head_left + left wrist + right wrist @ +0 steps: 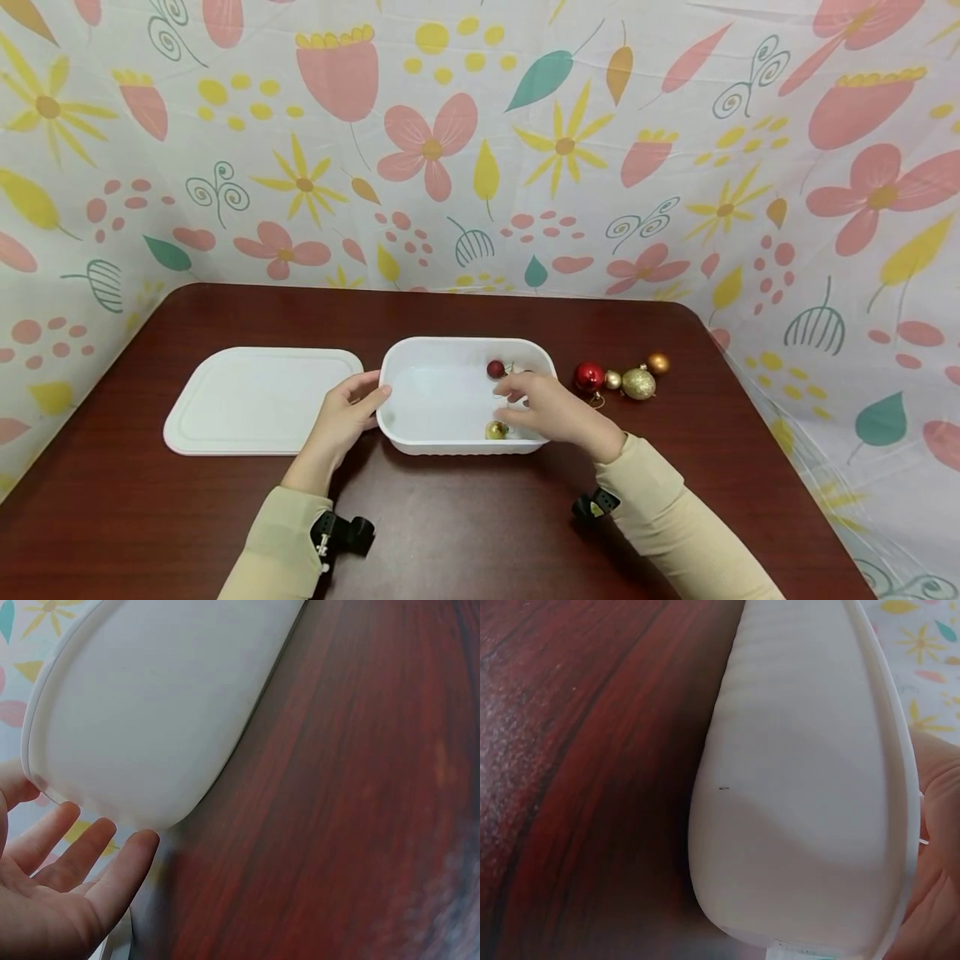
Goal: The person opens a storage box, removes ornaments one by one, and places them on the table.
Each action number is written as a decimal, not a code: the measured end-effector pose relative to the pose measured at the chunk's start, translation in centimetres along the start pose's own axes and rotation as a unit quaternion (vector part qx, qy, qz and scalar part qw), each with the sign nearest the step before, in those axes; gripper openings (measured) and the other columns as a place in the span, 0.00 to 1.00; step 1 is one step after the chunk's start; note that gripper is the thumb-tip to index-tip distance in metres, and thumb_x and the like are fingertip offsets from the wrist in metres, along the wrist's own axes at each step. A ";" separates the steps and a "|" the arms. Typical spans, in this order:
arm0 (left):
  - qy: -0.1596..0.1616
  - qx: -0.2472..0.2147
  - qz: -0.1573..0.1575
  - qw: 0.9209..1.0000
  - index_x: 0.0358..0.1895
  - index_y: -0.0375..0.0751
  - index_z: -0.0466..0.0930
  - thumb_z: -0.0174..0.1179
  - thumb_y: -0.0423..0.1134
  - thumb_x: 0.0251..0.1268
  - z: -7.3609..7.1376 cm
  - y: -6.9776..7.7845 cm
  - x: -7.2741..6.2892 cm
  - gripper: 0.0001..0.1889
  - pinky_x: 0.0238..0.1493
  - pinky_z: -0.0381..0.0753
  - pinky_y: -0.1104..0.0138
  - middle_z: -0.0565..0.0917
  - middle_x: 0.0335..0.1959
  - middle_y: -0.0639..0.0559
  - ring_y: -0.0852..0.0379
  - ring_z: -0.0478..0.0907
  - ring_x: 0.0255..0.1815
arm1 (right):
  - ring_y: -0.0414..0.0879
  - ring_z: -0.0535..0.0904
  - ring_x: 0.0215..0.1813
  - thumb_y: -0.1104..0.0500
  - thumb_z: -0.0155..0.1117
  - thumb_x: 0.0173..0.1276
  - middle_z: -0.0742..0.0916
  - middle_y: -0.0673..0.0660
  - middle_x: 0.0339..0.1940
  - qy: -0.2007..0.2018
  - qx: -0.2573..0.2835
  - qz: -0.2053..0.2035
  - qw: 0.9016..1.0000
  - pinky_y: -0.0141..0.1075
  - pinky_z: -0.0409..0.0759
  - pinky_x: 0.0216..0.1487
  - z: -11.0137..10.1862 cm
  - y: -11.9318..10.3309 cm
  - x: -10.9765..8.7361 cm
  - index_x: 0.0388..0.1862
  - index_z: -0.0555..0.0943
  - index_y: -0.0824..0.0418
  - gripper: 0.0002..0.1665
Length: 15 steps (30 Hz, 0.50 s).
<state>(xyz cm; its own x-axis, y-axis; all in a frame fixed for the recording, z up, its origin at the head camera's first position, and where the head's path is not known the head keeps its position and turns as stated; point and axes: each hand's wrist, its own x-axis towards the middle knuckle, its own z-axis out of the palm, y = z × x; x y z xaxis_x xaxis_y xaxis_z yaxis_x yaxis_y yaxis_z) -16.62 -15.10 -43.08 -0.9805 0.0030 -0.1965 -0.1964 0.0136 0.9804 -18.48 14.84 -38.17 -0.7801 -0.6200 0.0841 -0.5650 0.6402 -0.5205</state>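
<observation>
A white plastic container (435,400) stands on the table, its side wall (802,772) filling much of the right wrist view. At its left end my left hand (347,412) holds the rim, thumb over the edge and fingers outside. My right hand (551,408) reaches over the right end, thumb and fingers spread apart with no bauble visible between them. Inside, a dark red bauble (496,369) lies near the back and a gold bauble (496,430) near the front. The right hand hides part of that end.
A white lid (262,404) lies flat to the left of the container. On its right are several more baubles: a shiny red one (588,377), a glittery gold one (639,384), a copper one (657,363) and a small gold one (612,380). A flowered cloth (480,167) hangs behind the table.
</observation>
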 end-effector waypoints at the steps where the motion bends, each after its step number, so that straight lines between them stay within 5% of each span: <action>1: -0.001 0.000 0.001 1.000 0.64 0.33 0.67 0.58 0.39 0.67 0.0 0.0 0.0 0.25 0.42 0.84 0.67 0.72 0.59 0.35 0.56 0.79 0.46 | 0.52 0.82 0.42 0.58 0.67 0.61 0.85 0.61 0.41 -0.006 -0.001 0.000 1.000 0.44 0.82 0.46 0.1 0.0 0.0 0.44 0.81 0.68 0.16; 15: -0.002 0.003 -0.004 1.000 0.64 0.35 0.68 0.57 0.38 0.67 0.0 -0.3 0.2 0.23 0.42 0.84 0.66 0.73 0.59 0.37 0.55 0.79 0.47 | 0.45 0.83 0.40 0.53 0.68 0.58 0.88 0.53 0.37 -0.086 -0.028 0.026 0.996 0.31 0.80 0.42 0.5 -0.4 0.8 0.43 0.83 0.61 0.17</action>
<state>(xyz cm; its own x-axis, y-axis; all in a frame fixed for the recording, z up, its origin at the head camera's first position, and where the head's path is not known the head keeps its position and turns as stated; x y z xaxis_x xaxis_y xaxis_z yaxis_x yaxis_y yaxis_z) -16.81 -15.09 -43.38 -0.9787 0.0074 -0.2050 -0.2048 0.0195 0.9786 -18.77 13.87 -38.37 -0.7535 -0.6511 -0.0914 -0.5429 0.6946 -0.4720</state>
